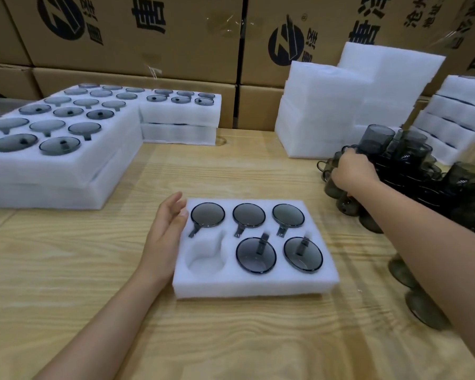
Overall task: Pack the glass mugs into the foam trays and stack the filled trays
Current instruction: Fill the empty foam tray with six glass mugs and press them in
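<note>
A white foam tray (255, 287) lies on the wooden table in front of me. Several smoky glass mugs sit in its pockets, bases up, such as one mug (255, 255) in the front row. The front left pocket (205, 259) holds nothing. My left hand (166, 229) rests open against the tray's left edge. At the right, my right hand (353, 168) reaches into a cluster of loose dark glass mugs (412, 171), its fingers curled over one of them; the exact hold is hidden behind the hand.
Stacks of filled foam trays (63, 171) stand at the left and back left. Piles of foam trays (340, 105) rise at the back right. More loose mugs (422, 308) lie along the table's right edge. Cardboard boxes (137, 37) wall the back.
</note>
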A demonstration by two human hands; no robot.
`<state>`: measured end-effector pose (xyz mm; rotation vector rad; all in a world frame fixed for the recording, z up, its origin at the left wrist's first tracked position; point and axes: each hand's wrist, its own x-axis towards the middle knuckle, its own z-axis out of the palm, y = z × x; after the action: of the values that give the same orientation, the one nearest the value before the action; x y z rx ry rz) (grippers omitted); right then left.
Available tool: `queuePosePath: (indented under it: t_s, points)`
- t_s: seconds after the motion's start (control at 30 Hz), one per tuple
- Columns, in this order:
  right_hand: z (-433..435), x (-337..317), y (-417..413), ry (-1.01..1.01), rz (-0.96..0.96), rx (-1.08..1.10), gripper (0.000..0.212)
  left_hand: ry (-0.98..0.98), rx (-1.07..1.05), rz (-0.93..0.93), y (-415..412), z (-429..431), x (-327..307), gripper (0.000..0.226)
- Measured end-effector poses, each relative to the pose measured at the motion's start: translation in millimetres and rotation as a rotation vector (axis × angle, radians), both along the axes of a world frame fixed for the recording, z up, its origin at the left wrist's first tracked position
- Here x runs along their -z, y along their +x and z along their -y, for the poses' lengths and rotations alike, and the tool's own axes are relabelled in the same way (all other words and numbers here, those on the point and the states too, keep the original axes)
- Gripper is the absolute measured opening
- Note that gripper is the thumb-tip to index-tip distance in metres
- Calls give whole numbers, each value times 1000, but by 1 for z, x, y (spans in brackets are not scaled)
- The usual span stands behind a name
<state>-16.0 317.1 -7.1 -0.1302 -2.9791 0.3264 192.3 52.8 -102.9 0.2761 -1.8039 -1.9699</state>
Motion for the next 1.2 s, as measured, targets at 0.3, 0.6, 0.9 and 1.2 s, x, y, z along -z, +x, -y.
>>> queuePosePath:
  t_s: [0.3,0.6,0.9,1.2]
  points:
    - [28,-16,22,-197,-246,-149,33,14,34,-34,2,0,-3,41]
    - [70,-2,166,-547,-316,-718,32,-282,54,-205,12,0,-12,41]
    - [84,28,215,-587,-182,-1001,21,-386,218,-316,26,-10,-21,49]
    - [87,21,186,-759,31,-1019,16,-357,203,-287,29,-7,-24,43]
